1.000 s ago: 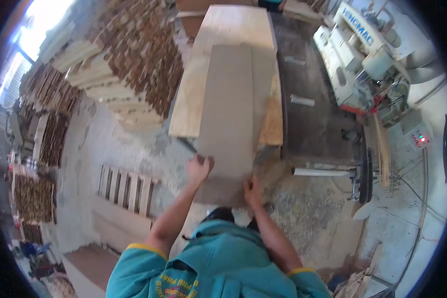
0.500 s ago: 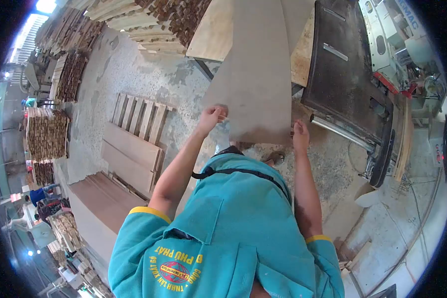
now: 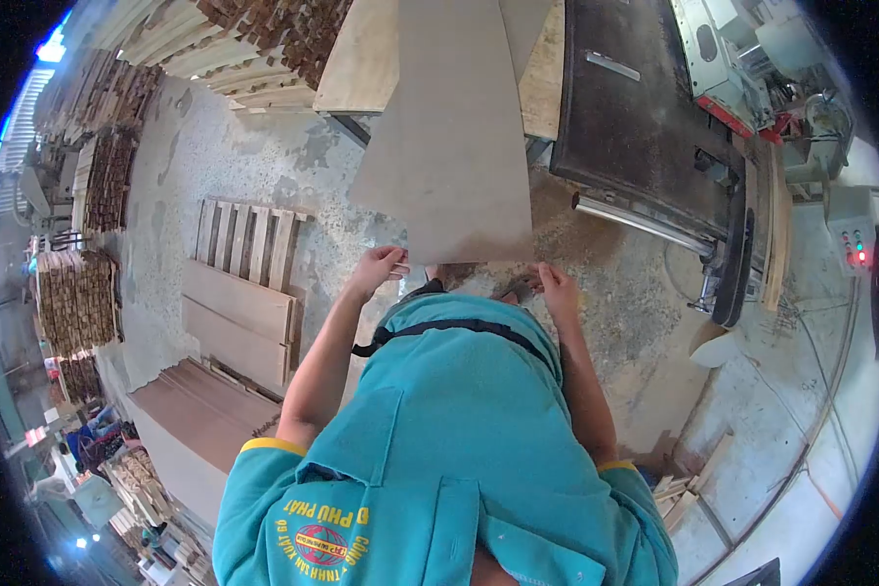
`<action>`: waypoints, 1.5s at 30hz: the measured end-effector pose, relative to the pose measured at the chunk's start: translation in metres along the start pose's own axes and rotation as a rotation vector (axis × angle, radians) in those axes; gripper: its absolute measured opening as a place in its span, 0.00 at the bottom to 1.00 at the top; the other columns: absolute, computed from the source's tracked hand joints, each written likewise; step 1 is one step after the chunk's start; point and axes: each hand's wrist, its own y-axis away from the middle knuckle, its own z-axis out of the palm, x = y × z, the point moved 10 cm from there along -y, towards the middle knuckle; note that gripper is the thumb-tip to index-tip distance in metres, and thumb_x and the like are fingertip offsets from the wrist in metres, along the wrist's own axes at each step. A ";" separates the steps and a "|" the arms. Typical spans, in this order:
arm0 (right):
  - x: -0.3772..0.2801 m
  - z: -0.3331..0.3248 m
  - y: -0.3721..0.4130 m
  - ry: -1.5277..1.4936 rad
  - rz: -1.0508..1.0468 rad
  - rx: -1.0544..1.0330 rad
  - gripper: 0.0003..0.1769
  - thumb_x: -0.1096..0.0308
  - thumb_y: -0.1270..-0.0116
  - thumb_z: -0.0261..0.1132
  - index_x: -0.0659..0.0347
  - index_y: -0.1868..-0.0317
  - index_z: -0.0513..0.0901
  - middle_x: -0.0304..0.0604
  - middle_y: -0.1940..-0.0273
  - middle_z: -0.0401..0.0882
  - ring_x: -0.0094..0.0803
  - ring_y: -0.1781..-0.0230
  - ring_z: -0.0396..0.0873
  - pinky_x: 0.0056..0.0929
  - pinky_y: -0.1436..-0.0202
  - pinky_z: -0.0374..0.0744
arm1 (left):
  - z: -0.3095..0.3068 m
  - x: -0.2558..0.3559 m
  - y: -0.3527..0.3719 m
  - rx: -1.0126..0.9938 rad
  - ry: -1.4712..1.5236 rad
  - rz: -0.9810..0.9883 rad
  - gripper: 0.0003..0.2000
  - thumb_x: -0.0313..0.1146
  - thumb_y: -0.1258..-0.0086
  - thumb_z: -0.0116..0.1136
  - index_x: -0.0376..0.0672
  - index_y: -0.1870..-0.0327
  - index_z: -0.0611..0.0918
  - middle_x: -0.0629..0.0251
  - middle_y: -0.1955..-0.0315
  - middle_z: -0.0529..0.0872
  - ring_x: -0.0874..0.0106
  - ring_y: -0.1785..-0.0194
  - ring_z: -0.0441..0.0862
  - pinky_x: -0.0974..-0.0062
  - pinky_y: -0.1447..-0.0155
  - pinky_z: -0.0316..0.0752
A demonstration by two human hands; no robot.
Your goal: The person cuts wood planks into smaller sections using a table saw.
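Note:
A long grey-brown thin board (image 3: 464,146) stretches away from me, its near end dark along the edge. My left hand (image 3: 379,270) is closed in a pinch at the board's near left corner. At the near right corner, the fingers of my right hand (image 3: 557,291) are pinched at the edge. Exactly how far the fingertips wrap around the board is hard to make out. Beneath it, a second board of the same colour (image 3: 381,176) lies at an angle, showing at the left and at the upper right.
A pale wooden tabletop (image 3: 356,68) supports the boards' far part. To the right stands a machine with a dark flat bed (image 3: 645,117) and a metal roller (image 3: 645,225). On the left floor are a slatted pallet (image 3: 249,239), stacked boards (image 3: 205,410) and timber piles (image 3: 78,303).
The view has shifted, so the surroundings appear further left. Both hands have come to the board's near corners, closer to its end edge; the left hand was further up its side.

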 end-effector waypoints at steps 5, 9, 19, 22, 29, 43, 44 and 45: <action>0.003 0.001 -0.008 0.023 -0.104 0.042 0.18 0.59 0.24 0.60 0.63 0.45 0.82 0.41 0.57 0.87 0.25 0.63 0.84 0.23 0.62 0.81 | -0.005 -0.009 0.000 0.027 -0.053 -0.050 0.17 0.39 0.25 0.56 0.33 0.48 0.83 0.58 0.56 0.87 0.69 0.58 0.85 0.71 0.54 0.83; -0.022 0.008 -0.010 0.012 -0.174 0.096 0.19 0.59 0.27 0.63 0.64 0.44 0.80 0.41 0.59 0.86 0.26 0.63 0.83 0.26 0.61 0.81 | -0.004 -0.006 0.010 0.093 -0.106 -0.078 0.17 0.44 0.29 0.60 0.38 0.51 0.86 0.63 0.62 0.88 0.73 0.60 0.85 0.72 0.58 0.81; -0.022 0.020 -0.021 -0.152 -0.119 0.100 0.11 0.66 0.29 0.65 0.65 0.56 0.76 0.43 0.68 0.83 0.30 0.69 0.85 0.29 0.68 0.83 | 0.009 0.009 0.025 0.114 -0.129 -0.083 0.19 0.44 0.28 0.60 0.35 0.49 0.84 0.60 0.58 0.87 0.69 0.58 0.85 0.68 0.57 0.84; -0.025 0.019 -0.011 -0.264 0.006 0.115 0.10 0.67 0.30 0.66 0.64 0.58 0.76 0.42 0.70 0.83 0.30 0.71 0.84 0.29 0.70 0.83 | 0.009 -0.001 0.017 0.114 -0.071 -0.066 0.19 0.44 0.28 0.60 0.35 0.50 0.83 0.60 0.59 0.87 0.69 0.58 0.85 0.69 0.57 0.85; -0.006 0.017 -0.017 -0.171 0.036 0.113 0.11 0.66 0.31 0.68 0.63 0.62 0.75 0.43 0.71 0.84 0.30 0.76 0.83 0.27 0.73 0.81 | 0.035 -0.001 0.021 -0.037 0.145 -0.096 0.15 0.40 0.23 0.54 0.36 0.50 0.82 0.61 0.57 0.87 0.69 0.55 0.86 0.70 0.50 0.82; -0.034 0.105 0.043 -0.759 0.362 -0.574 0.24 0.54 0.21 0.52 0.60 0.34 0.69 0.50 0.38 0.76 0.45 0.40 0.76 0.43 0.33 0.73 | 0.092 0.043 0.038 -0.274 -0.088 -0.083 0.22 0.47 0.24 0.55 0.36 0.44 0.81 0.62 0.55 0.88 0.71 0.55 0.85 0.72 0.48 0.81; -0.033 0.103 0.042 -0.760 0.358 -0.566 0.24 0.54 0.21 0.52 0.60 0.34 0.69 0.50 0.38 0.76 0.45 0.40 0.76 0.43 0.33 0.73 | 0.111 0.046 0.038 -0.376 -0.034 -0.065 0.23 0.48 0.24 0.56 0.36 0.42 0.81 0.61 0.53 0.88 0.70 0.54 0.85 0.72 0.47 0.80; -0.034 0.097 0.037 -0.859 0.335 -0.503 0.24 0.54 0.21 0.53 0.60 0.33 0.69 0.49 0.38 0.76 0.44 0.38 0.75 0.43 0.32 0.71 | 0.120 0.049 0.035 -0.383 -0.037 -0.062 0.23 0.48 0.24 0.56 0.36 0.42 0.81 0.61 0.53 0.88 0.70 0.54 0.85 0.72 0.47 0.80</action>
